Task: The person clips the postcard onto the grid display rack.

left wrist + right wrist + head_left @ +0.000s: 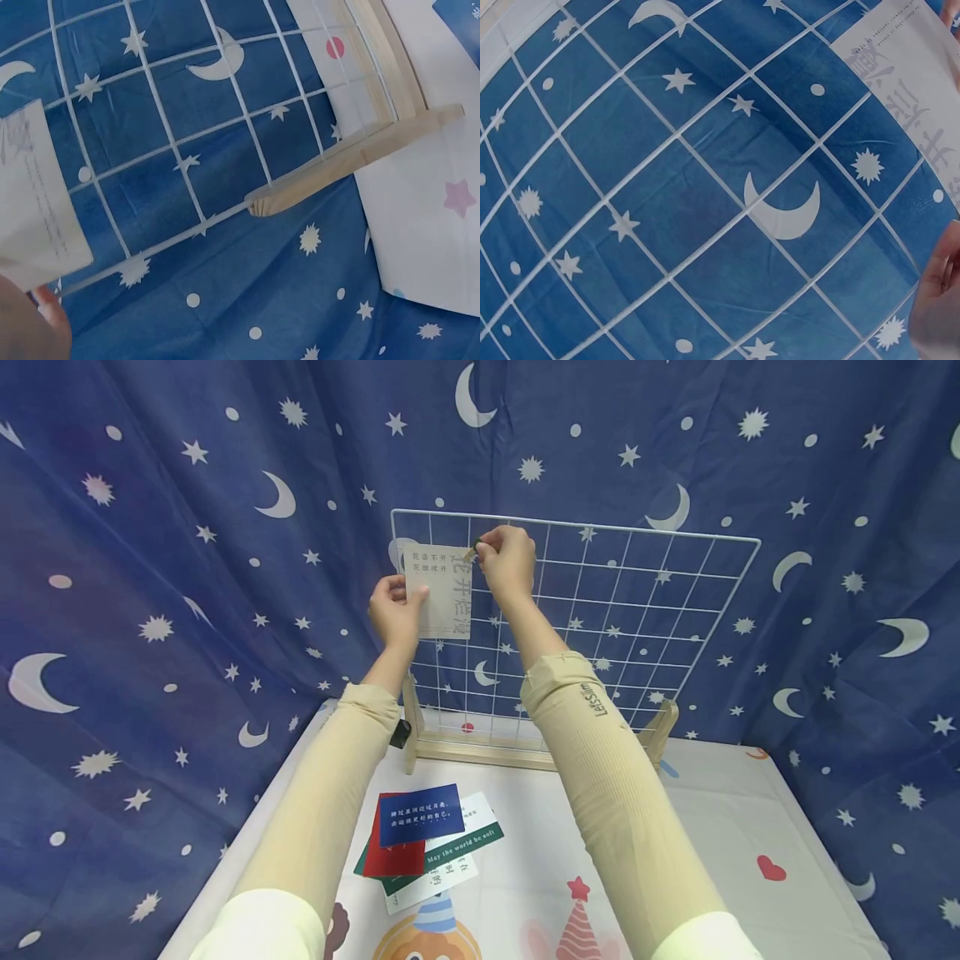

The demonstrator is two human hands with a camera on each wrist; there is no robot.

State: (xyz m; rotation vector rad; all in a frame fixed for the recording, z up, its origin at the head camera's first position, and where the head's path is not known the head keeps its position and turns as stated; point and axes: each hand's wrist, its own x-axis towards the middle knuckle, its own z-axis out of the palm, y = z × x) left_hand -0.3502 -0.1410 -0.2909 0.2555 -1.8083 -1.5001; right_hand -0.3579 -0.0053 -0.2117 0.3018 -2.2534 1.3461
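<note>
A white card (438, 602) printed with Chinese characters is held upright against the upper left of a white wire grid (615, 528). My left hand (396, 610) pinches its left edge, thumb in front and fingers behind. At the card's top right corner, my right hand (510, 564) pinches a small tan and dark green clip (470, 555) close under the grid's top wire. The right fingers partly hide the clip. In the left wrist view the card (41, 202) shows at the left edge; the right wrist view catches it (907, 75) at the upper right.
The grid stands in a wooden base (487, 753) with a foot at each end. Nearer on the patterned white tablecloth (720, 843), several cards lie overlapped, a blue card (422, 815) on top. A small black object (401, 733) shows by the left foot. Behind hangs a blue star-and-moon curtain (225, 527).
</note>
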